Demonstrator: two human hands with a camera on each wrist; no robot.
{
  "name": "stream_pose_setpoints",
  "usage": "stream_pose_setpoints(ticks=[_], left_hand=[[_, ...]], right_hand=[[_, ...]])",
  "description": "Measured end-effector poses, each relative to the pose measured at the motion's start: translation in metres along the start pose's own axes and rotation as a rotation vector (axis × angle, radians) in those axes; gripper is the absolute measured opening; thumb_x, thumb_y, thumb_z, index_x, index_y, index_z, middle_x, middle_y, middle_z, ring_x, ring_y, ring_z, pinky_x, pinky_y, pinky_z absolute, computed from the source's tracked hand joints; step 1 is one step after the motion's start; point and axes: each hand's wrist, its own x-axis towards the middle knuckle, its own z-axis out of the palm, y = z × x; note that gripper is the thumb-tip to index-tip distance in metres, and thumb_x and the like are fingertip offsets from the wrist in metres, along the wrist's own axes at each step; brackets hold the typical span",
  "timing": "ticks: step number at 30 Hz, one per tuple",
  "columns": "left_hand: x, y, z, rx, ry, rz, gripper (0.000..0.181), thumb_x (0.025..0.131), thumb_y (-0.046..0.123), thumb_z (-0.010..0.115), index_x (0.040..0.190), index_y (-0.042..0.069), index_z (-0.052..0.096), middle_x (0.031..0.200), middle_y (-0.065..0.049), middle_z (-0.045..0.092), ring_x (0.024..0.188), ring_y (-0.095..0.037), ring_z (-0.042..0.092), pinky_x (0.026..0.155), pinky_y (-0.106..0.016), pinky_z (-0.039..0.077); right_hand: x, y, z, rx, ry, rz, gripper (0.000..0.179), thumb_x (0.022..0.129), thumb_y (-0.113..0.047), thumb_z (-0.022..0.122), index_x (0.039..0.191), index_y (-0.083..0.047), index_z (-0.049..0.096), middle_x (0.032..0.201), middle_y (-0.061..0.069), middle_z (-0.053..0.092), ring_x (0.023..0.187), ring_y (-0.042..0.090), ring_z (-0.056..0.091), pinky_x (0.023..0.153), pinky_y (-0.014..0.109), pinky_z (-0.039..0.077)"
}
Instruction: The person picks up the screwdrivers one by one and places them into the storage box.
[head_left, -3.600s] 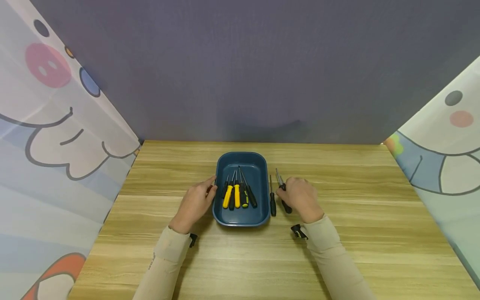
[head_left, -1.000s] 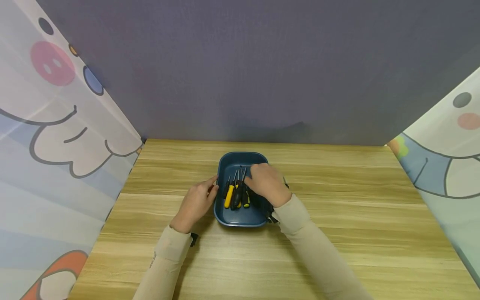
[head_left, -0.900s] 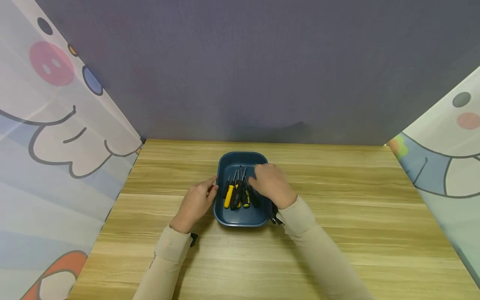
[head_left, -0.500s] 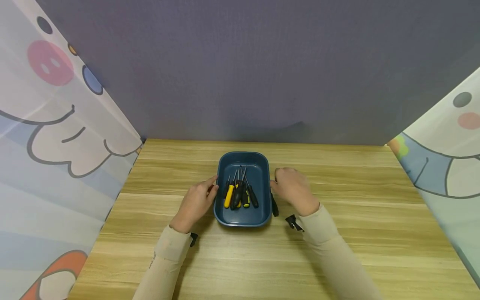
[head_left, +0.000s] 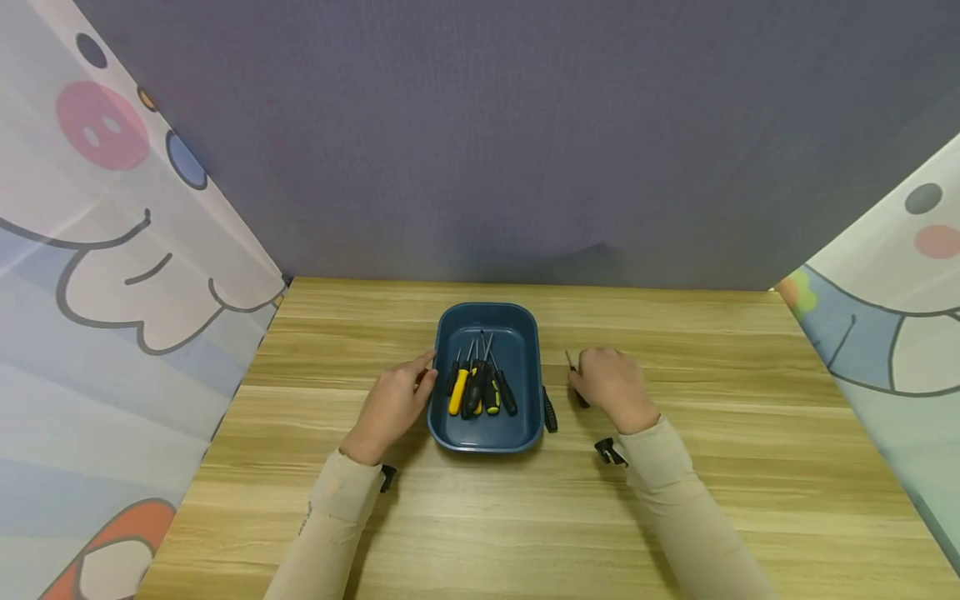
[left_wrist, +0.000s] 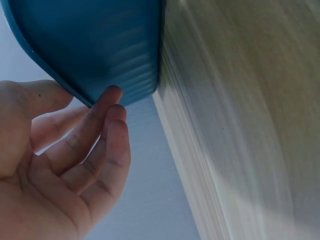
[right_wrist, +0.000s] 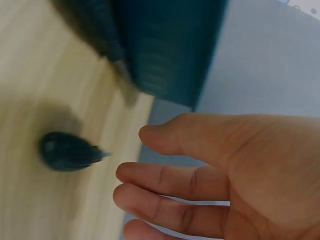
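Observation:
My left hand (head_left: 390,406) holds the left rim of a blue rectangular tray (head_left: 486,442); in the left wrist view its thumb meets the rim and its fingertips lie against the outer wall. Several screwdrivers lie in the tray, among them a yellow-handled screwdriver (head_left: 458,393) and a black screwdriver (head_left: 509,398). My right hand (head_left: 611,383) hovers over a small black screwdriver (right_wrist: 67,151) on the table. Its fingers are extended and apart from the tool in the right wrist view. Another black screwdriver (head_left: 551,412) lies against the tray's right side.
The wooden table (head_left: 720,467) ends at a grey-purple back wall (head_left: 480,150). Cartoon-printed sheets (head_left: 187,267) stand to either side. A black strap piece (head_left: 611,452) shows at the right cuff.
A black screwdriver from the table now lies on top of the others in the tray. My right hand has left the tray and moved right. The left hand has stayed at the rim.

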Motion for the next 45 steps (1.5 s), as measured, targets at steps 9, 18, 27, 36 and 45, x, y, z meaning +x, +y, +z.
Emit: stream_pose_setpoints(ticks=[9, 18, 27, 36, 45], left_hand=[[0.0, 0.0, 0.0, 0.003, -0.006, -0.011, 0.037, 0.101, 0.013, 0.062, 0.134, -0.003, 0.061, 0.089, -0.008, 0.069, 0.068, -0.014, 0.057, 0.06, -0.031, 0.049], [0.0, 0.001, 0.0, -0.007, -0.01, -0.027, 0.037, 0.101, 0.013, 0.063, 0.135, -0.002, 0.062, 0.089, -0.008, 0.069, 0.067, -0.014, 0.056, 0.059, -0.03, 0.048], [0.0, 0.0, 0.001, -0.015, -0.008, -0.021, 0.037, 0.101, 0.013, 0.062, 0.135, -0.002, 0.061, 0.086, -0.006, 0.067, 0.064, -0.012, 0.053, 0.057, -0.029, 0.046], [0.0, 0.0, 0.002, -0.025, -0.011, -0.024, 0.037, 0.101, 0.013, 0.062, 0.135, -0.002, 0.061, 0.085, -0.005, 0.067, 0.064, -0.012, 0.053, 0.056, -0.028, 0.046], [0.0, -0.001, 0.002, -0.024, -0.006, -0.022, 0.037, 0.101, 0.013, 0.062, 0.135, -0.001, 0.061, 0.086, -0.005, 0.067, 0.064, -0.011, 0.053, 0.056, -0.028, 0.047]], right_hand=[[0.006, 0.012, 0.017, 0.017, -0.032, 0.056, 0.049, 0.096, -0.027, 0.067, 0.054, -0.014, 0.045, 0.056, 0.002, 0.045, 0.05, 0.017, 0.043, 0.043, 0.03, 0.034], [0.011, 0.015, 0.027, 0.02, -0.057, 0.079, 0.047, 0.097, -0.029, 0.066, 0.057, -0.014, 0.044, 0.053, -0.001, 0.041, 0.048, 0.015, 0.041, 0.042, 0.028, 0.032], [0.013, 0.016, 0.029, 0.009, -0.049, 0.074, 0.043, 0.095, -0.027, 0.066, 0.06, -0.013, 0.045, 0.055, -0.001, 0.041, 0.049, 0.016, 0.041, 0.042, 0.029, 0.032], [0.012, 0.015, 0.029, 0.018, -0.057, 0.063, 0.044, 0.095, -0.029, 0.067, 0.06, -0.013, 0.046, 0.054, -0.002, 0.038, 0.047, 0.013, 0.037, 0.041, 0.027, 0.03], [0.005, 0.001, 0.007, 0.068, -0.007, 0.025, 0.049, 0.094, -0.028, 0.063, 0.052, -0.016, 0.041, 0.048, -0.007, 0.028, 0.043, 0.009, 0.025, 0.037, 0.024, 0.022]])
